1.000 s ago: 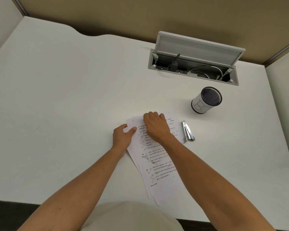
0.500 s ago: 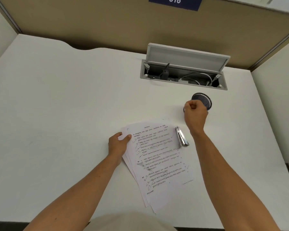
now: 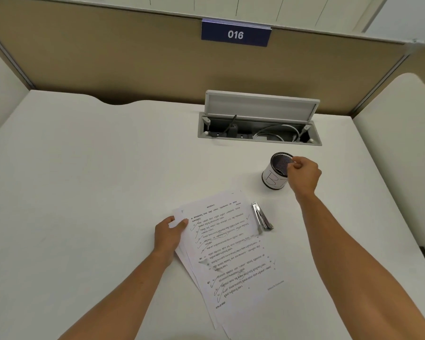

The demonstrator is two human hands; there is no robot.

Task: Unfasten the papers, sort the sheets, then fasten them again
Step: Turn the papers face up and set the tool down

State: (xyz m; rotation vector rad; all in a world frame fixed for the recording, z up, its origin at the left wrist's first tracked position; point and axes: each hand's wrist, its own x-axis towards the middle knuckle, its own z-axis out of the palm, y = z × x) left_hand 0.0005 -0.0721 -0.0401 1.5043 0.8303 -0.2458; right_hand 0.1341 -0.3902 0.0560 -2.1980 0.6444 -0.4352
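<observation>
Head view looks down on a white counter [image 3: 88,192] boxed in by tan partition walls. Near the middle lies a fanned stack of papers [image 3: 231,256], printed lines and pen ticks on the top sheet, the lower sheets peeking out along the left edge. The left hand [image 3: 168,235] pinches the far left corner of the stack, thumb on top of the sheets and fingers curled underneath. Just right of the stack's far edge, touching or overlapping the top sheet's right margin, rests a small silver staple remover [image 3: 261,215], lying flat and pointing away from the person.

Farther right and away stands a small round cup [image 3: 275,174], white on the outside with a dark mesh inside and pen marks on its wall. The right hand [image 3: 304,174] hangs over the right side of the cup's rim, fingers curled in against the thumb in a closed pinch; whether anything sits between the fingertips cannot be told.

At the far edge of the counter, an open cable hatch [image 3: 259,130] with its lid [image 3: 260,107] raised shows plugs and a white cord inside. On the partition above hangs a blue sign [image 3: 235,34] reading 016.
</observation>
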